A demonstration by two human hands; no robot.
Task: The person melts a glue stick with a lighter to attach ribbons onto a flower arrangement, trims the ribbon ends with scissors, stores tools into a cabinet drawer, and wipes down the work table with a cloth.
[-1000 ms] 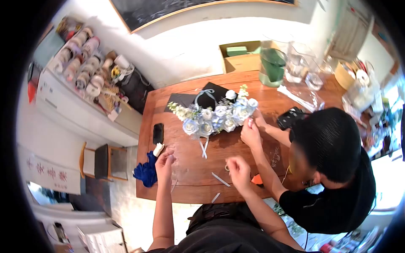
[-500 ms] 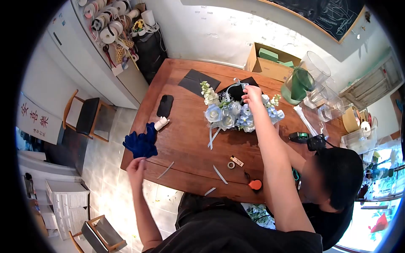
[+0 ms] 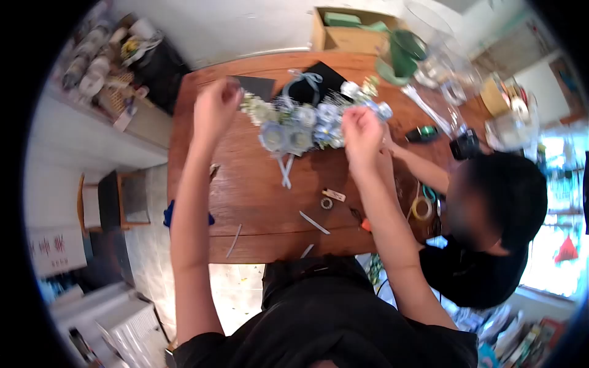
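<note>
My left hand [image 3: 216, 110] is raised at the left end of the flower arrangement [image 3: 300, 132], its fingers curled; whether it holds anything is too blurred to tell. Curled fingers also show on my right hand [image 3: 363, 132], in front of the arrangement's right part; nothing can be made out between them. Pale blue and white flowers fill the arrangement. Behind them a light blue ribbon bow [image 3: 305, 78] stands against a black sheet [image 3: 322, 80]. Crossed ribbon tails [image 3: 286, 172] hang toward the front of the wooden table [image 3: 257, 202].
A co-worker [image 3: 491, 214] is at the right, an arm reaching toward the flowers. Near the front lie a tape roll [image 3: 326, 203] and ribbon scraps [image 3: 314, 222]. A cardboard box [image 3: 350, 38] and a green vase [image 3: 402, 56] stand behind, blue cloth [image 3: 169, 214] at the left.
My left hand has moved from beside the blue cloth up to the flowers' left end. My right hand has left the bow and come lower. The view has shifted.
</note>
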